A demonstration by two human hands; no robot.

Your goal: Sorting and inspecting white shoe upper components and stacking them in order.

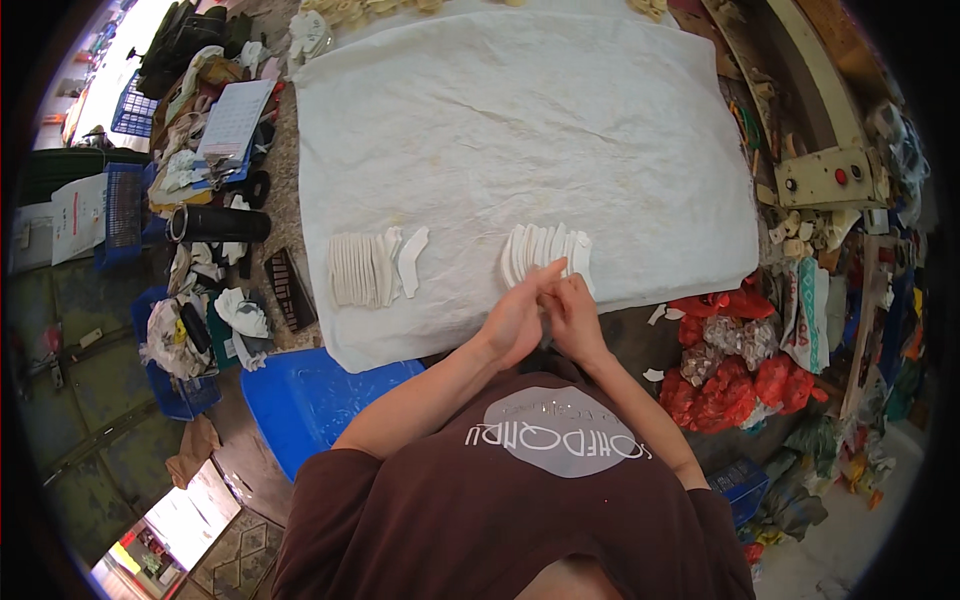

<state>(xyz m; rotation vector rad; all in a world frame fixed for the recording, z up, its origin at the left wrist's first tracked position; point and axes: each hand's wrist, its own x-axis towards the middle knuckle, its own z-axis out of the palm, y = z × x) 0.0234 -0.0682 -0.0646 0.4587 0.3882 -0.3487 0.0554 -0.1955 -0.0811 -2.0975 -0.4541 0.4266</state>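
My left hand (515, 318) and my right hand (574, 316) meet at the near edge of a white cloth. The right hand's fingers are curled in, and the left hand's fingers press against them; whatever lies between is hidden. Just beyond the fingertips stands a row of thin, white, curved pieces (532, 250), leaning side by side. Farther left on the cloth, a second, tightly packed row of such pieces (356, 270) stands, with one bent white piece (411, 262) slightly apart at its right end.
The white cloth (530, 120) covers the table. A blue plastic surface (290, 400) sits at the near left. Along the left edge lie a black cylinder (218, 224), a dark brush-like object (290, 290) and a clipboard (235, 120). Red bags (725, 390) and a control box (832, 178) are at right.
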